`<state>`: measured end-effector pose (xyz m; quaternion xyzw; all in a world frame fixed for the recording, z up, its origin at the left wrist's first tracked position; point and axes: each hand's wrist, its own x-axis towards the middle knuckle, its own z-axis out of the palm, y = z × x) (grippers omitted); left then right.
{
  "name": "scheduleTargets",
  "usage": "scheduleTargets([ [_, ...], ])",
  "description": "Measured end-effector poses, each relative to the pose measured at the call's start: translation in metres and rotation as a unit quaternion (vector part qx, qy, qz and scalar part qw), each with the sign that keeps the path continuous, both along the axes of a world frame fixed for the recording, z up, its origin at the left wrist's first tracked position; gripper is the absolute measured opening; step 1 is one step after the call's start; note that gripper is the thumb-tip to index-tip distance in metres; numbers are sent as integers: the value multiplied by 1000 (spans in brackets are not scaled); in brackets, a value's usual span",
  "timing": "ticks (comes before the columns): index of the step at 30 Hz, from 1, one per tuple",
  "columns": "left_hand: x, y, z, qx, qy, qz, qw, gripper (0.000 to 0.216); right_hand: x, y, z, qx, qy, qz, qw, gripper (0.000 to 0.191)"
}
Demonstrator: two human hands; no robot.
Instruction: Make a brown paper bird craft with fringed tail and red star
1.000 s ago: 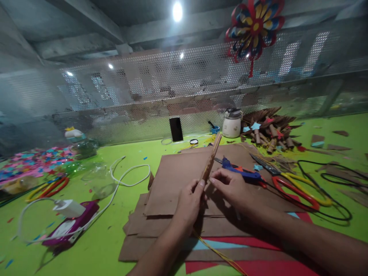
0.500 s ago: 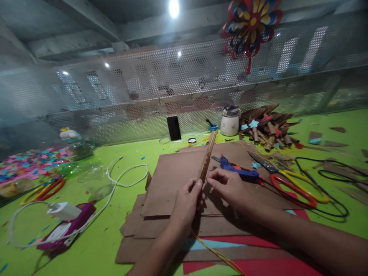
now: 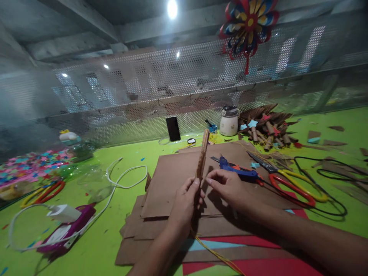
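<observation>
My left hand [image 3: 186,199] is closed around a narrow, pleated strip of folded brown paper [image 3: 202,155], which stands tilted upward with its far end leaning slightly right. Just right of it, a small gap away, my right hand [image 3: 225,186] has thumb and forefinger pinched together; whatever may be between them is too small to make out. Yellow strings [image 3: 214,253] trail below my left hand toward the front edge of view. Beneath both hands lies a stack of brown paper sheets [image 3: 172,176]. A blue glue gun [image 3: 238,171] rests on it beyond my right hand.
Scissors [image 3: 297,188] with red and yellow handles and a black cable lie at right. Back right stand a white jar [image 3: 229,124] and a pile of folded brown paper pieces [image 3: 267,130]. A purple power strip [image 3: 67,230] with a white cable lies left, near paper stars [image 3: 34,163].
The folded paper strip's upper end has tipped left and turned a little in my left hand. My right fingertips have drawn slightly away from the strip.
</observation>
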<state>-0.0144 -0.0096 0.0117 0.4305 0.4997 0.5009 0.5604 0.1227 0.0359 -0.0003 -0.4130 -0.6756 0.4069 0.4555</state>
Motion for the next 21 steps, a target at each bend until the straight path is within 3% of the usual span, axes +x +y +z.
scheduleTargets([
  [21, -3, 1, -2, 0, -28, 1, 1000, 29, 0, 0, 0, -9, 2, 12, 1000, 16],
])
